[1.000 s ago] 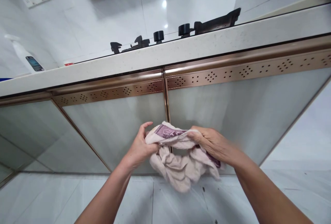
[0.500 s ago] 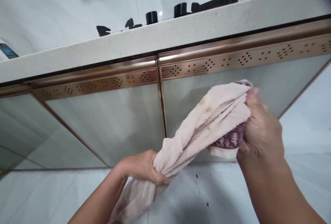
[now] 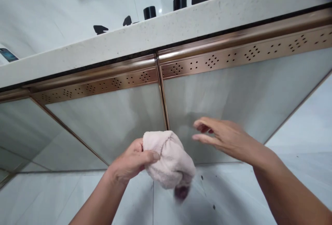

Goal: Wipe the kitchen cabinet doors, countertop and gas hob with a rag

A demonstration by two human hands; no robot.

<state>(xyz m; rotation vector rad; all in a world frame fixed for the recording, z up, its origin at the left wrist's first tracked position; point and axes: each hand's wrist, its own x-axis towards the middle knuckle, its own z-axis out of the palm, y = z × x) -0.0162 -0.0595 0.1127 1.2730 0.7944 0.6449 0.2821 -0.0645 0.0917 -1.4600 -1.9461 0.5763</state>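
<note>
Counter edge (image 3: 155, 34) above cloth (image 3: 172, 159), right hand (image 3: 224, 137) apart

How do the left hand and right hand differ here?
The left hand is closed on the pale towel; the right hand is open, apart from it. In the picture, the left hand sits lower, the right hand higher. Both are bare, in front of the cabinet doors.
</note>
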